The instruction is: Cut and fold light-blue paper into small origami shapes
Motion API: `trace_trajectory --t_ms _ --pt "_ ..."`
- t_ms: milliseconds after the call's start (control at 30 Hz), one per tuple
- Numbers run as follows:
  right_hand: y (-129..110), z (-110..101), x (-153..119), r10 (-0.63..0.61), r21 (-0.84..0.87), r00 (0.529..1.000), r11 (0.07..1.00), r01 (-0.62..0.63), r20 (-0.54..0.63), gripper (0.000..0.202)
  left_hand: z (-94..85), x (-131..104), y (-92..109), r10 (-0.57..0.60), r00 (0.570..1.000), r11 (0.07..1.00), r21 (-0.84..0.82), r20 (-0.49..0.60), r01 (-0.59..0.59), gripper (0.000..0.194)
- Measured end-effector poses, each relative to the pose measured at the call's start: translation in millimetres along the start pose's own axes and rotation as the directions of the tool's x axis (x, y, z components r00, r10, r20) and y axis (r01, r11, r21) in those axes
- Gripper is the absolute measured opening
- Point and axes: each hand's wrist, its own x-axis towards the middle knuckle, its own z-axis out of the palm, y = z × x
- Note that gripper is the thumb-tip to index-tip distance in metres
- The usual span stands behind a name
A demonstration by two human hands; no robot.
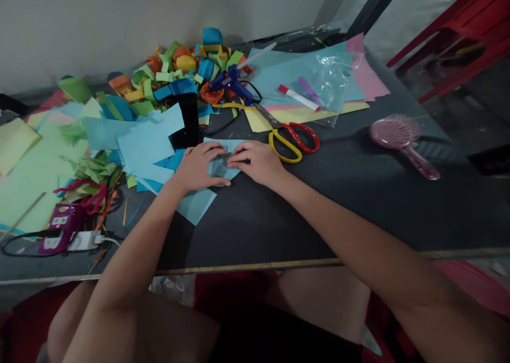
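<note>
Both hands press flat on a small light-blue folded paper sheet at the centre of the frame, on the dark grey table. The left hand lies on the sheet's left part, fingers extended, close together and pressed down on the paper. The right hand lies on its right part, fingers likewise together, their tips on the paper. Neither hand is closed around anything.

Just right of the right hand lie scissors with one yellow and one red handle. Above centre lies a blue hot-glue gun, beside a heap of coloured folded paper strips. A clear plastic bag lies upper right on sheets of paper; whether it holds anything cannot be determined. A pink hairbrush lies at right, well apart.
</note>
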Motion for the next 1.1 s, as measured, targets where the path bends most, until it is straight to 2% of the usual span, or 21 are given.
trace_trajectory --t_ms 167,400,433,600,767,1100 --pt "-0.1 -0.5 -1.0 0.001 0.007 1.000 1.000 -0.001 0.003 0.010 -3.5 -0.7 3.2 -0.022 0.998 1.000 0.001 0.051 0.022 0.085" --pt "1.9 -0.7 -0.6 -0.004 0.002 1.000 1.000 0.004 0.022 0.010 -3.2 -1.5 -2.3 0.044 0.996 0.999 0.027 0.083 -0.046 0.105" --pt "1.9 -0.8 -0.6 -0.008 0.002 1.000 1.000 0.008 0.021 0.010 -2.9 -1.6 -3.0 0.055 0.995 0.998 0.028 0.079 -0.057 0.103" --pt "1.4 -2.0 -1.3 -0.025 0.008 0.999 1.000 0.025 0.030 0.012 -3.2 -1.3 -2.7 0.035 0.999 0.999 -0.016 0.038 -0.034 0.070" --pt "3.4 -0.9 -1.4 -0.040 0.014 0.999 0.999 0.039 0.011 0.010 -2.5 -0.7 -0.9 0.008 1.000 1.000 0.014 0.031 -0.008 0.074" --pt "2.1 0.0 -3.0 -0.036 -0.011 0.999 0.999 0.036 -0.018 0.009 -5.1 -3.1 6.2 -0.032 0.995 0.999 0.016 0.091 0.030 0.076"
